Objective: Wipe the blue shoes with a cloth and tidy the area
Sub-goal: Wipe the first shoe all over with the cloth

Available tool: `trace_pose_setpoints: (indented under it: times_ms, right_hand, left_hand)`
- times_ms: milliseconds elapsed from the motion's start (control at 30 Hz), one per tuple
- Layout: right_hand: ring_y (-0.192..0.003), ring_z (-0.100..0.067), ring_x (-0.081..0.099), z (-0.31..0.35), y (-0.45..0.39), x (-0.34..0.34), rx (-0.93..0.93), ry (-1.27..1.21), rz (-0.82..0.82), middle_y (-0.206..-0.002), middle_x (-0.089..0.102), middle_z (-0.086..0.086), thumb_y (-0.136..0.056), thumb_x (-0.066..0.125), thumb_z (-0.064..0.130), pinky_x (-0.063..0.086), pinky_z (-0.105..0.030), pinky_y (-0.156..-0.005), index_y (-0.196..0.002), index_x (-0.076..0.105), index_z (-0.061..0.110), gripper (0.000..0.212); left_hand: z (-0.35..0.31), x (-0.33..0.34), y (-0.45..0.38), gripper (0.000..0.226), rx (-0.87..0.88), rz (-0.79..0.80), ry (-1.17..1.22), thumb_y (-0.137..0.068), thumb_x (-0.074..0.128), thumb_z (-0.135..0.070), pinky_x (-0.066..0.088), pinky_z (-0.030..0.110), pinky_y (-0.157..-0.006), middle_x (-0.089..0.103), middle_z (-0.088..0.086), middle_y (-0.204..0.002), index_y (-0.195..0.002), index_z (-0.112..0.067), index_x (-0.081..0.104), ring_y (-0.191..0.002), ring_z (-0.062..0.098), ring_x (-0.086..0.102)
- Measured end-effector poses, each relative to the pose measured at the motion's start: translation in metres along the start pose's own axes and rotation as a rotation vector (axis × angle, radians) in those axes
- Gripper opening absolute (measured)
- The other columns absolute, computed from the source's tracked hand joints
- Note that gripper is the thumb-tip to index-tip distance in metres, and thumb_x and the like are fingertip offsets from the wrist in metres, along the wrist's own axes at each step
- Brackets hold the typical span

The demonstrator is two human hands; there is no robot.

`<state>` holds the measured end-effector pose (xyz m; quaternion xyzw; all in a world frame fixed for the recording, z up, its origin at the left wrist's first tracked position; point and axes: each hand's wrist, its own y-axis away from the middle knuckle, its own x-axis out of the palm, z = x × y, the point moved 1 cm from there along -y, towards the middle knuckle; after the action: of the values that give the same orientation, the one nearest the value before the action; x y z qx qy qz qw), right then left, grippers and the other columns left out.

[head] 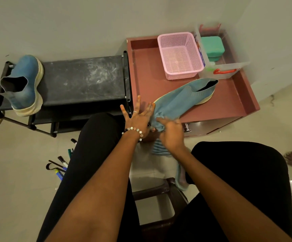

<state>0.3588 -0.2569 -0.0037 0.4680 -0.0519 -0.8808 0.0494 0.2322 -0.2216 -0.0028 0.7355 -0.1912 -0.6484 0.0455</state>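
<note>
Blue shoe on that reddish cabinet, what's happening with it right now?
A seated person is wiping one blue shoe lying on the reddish cabinet top. The left hand steadies its toe end with fingers spread, while the right hand rubs a striped cloth against it. The second blue shoe sits on the black shoe rack. A pink basket stands behind, and markers lie on the floor.

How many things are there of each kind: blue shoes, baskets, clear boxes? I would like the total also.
Blue shoes: 2, one on the black rack, one on the red table
Pink basket: 1
Clear box: 1
Total: 4
</note>
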Motion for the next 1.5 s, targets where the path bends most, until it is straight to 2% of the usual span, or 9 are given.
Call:
trace_pose_setpoints:
  times_ms: [100,233,433,633,867,1000,1100,1233,1500]
  right_hand:
    - [-0.105,-0.031,0.05,0.006,0.002,0.0,-0.136,-0.014,0.089,-0.136,0.053,-0.01,-0.075,0.047,-0.016,0.039,-0.029,-0.098,-0.133,0.053,0.016,0.067]
    - [-0.105,-0.024,0.048,-0.035,-0.019,-0.026,-0.263,0.138,0.211,-0.133,0.054,-0.006,-0.084,0.053,-0.003,0.037,-0.026,-0.093,-0.129,0.057,0.026,0.054]
    - [-0.102,-0.032,0.043,-0.055,-0.03,-0.041,-0.103,0.409,-0.042,-0.121,0.059,-0.003,-0.089,0.049,0.011,0.045,-0.039,-0.082,-0.125,0.058,0.024,0.039]
    - [-0.111,-0.032,0.05,0.0,-0.007,0.006,-0.015,-0.005,0.032,-0.134,0.054,-0.011,-0.08,0.048,-0.01,0.036,-0.028,-0.101,-0.127,0.06,0.017,0.056]
    - [-0.099,-0.017,0.049,-0.058,-0.029,-0.048,-0.211,0.139,0.142,-0.126,0.057,-0.019,-0.087,0.054,0.0,0.028,-0.01,-0.083,-0.123,0.062,0.019,0.042]
    - [-0.098,-0.024,0.044,-0.066,-0.031,-0.04,-0.046,0.142,-0.01,-0.113,0.061,-0.01,-0.089,0.053,0.019,0.037,-0.025,-0.089,-0.122,0.062,0.028,0.035]
    - [-0.116,-0.033,0.05,-0.032,-0.016,-0.016,-0.045,0.006,0.009,-0.124,0.058,-0.02,-0.082,0.052,-0.007,0.033,-0.036,-0.103,-0.124,0.061,0.013,0.048]
    - [-0.112,-0.032,0.052,-0.004,-0.005,-0.002,-0.17,-0.02,0.106,-0.132,0.056,-0.014,-0.077,0.048,-0.015,0.027,-0.012,-0.096,-0.129,0.057,0.011,0.059]
    - [-0.091,-0.018,0.048,-0.073,-0.034,-0.057,-0.21,0.21,0.003,-0.117,0.065,-0.011,-0.084,0.046,0.007,0.038,-0.025,-0.09,-0.118,0.066,0.017,0.041]
  left_hand:
    - [0.001,0.0,0.0,0.079,-0.008,-0.016,0.014,-0.093,0.046,-0.014,-0.019,0.073,-0.097,0.004,-0.015,-0.159,-0.153,-0.03,-0.003,-0.139,0.024,-0.033]
    - [0.002,0.001,-0.001,0.094,0.006,0.002,0.047,-0.086,0.061,-0.043,-0.02,0.073,-0.097,0.008,-0.015,-0.159,-0.153,-0.029,-0.003,-0.138,0.023,-0.035]
    - [0.002,0.002,-0.003,0.098,-0.004,0.005,0.061,-0.082,0.063,-0.048,-0.023,0.072,-0.094,0.009,-0.015,-0.159,-0.153,-0.03,-0.003,-0.138,0.023,-0.036]
    - [0.001,0.003,-0.001,0.089,-0.01,-0.008,0.019,-0.088,0.059,-0.035,-0.019,0.073,-0.097,0.007,-0.016,-0.159,-0.153,-0.03,-0.003,-0.139,0.024,-0.034]
    - [0.001,0.0,-0.002,0.095,-0.009,-0.002,0.061,-0.082,0.062,-0.049,-0.021,0.072,-0.099,0.014,-0.015,-0.158,-0.153,-0.03,0.001,-0.139,0.023,-0.035]
    - [0.0,-0.001,-0.002,0.094,-0.021,0.018,0.081,-0.083,0.061,-0.048,-0.02,0.074,-0.098,0.013,-0.015,-0.158,-0.152,-0.031,0.0,-0.138,0.022,-0.036]
    - [0.0,0.0,-0.002,0.094,-0.026,0.011,0.065,-0.084,0.061,-0.047,-0.021,0.073,-0.097,0.011,-0.016,-0.158,-0.152,-0.032,-0.002,-0.138,0.022,-0.035]
    - [-0.001,0.0,0.0,0.091,-0.036,0.01,0.043,-0.083,0.055,-0.02,-0.019,0.073,-0.099,0.007,-0.017,-0.159,-0.152,-0.032,-0.003,-0.138,0.023,-0.035]
    - [0.0,0.0,-0.002,0.094,-0.035,0.015,0.061,-0.083,0.061,-0.048,-0.021,0.072,-0.098,0.01,-0.017,-0.158,-0.152,-0.032,-0.002,-0.138,0.022,-0.036]
